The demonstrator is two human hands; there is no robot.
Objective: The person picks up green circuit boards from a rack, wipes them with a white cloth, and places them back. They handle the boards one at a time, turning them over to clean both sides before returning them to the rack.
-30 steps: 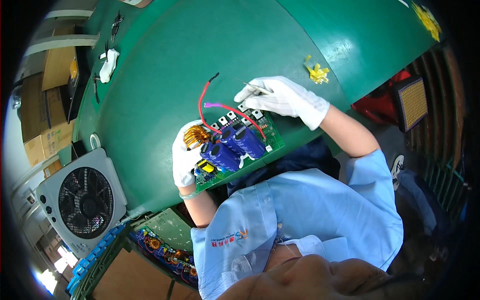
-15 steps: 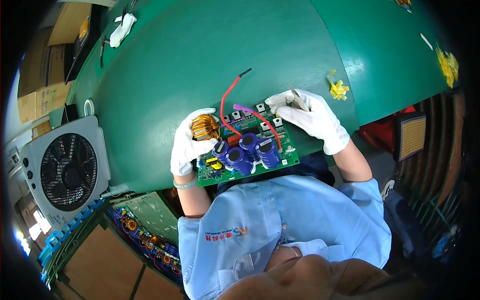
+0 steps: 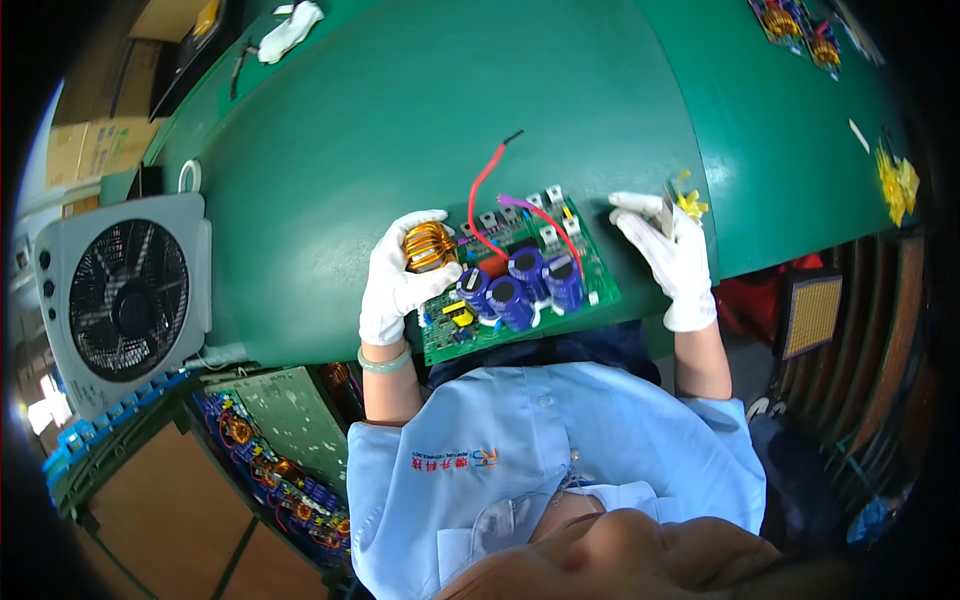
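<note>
My left hand (image 3: 392,288), in a white glove, is closed around the left side of a green circuit board (image 3: 590,275), its fingers and thumb about a copper-wound toroid coil (image 3: 430,247). The board carries several purple capacitors (image 3: 511,302), a red wire (image 3: 480,195) standing up with a black tip, and a second red wire (image 3: 560,230) with a purple end. To the right of the board and apart from it, my gloved right hand (image 3: 668,258) holds a thin grey metal tool (image 3: 668,212); its exact kind is unclear.
Yellow scraps (image 3: 690,206) lie beyond my right hand on the green table mat (image 3: 330,200), with a larger pile (image 3: 897,185) at far right. A box fan (image 3: 130,300) stands at left. A crate of circuit boards (image 3: 280,475) sits lower left, and a white glove (image 3: 290,33) lies at the back.
My right hand has drawn away from the board's upper right corner to the right, still holding the metal tool. The board, with my left hand on it, appears slightly farther right and tilted.
</note>
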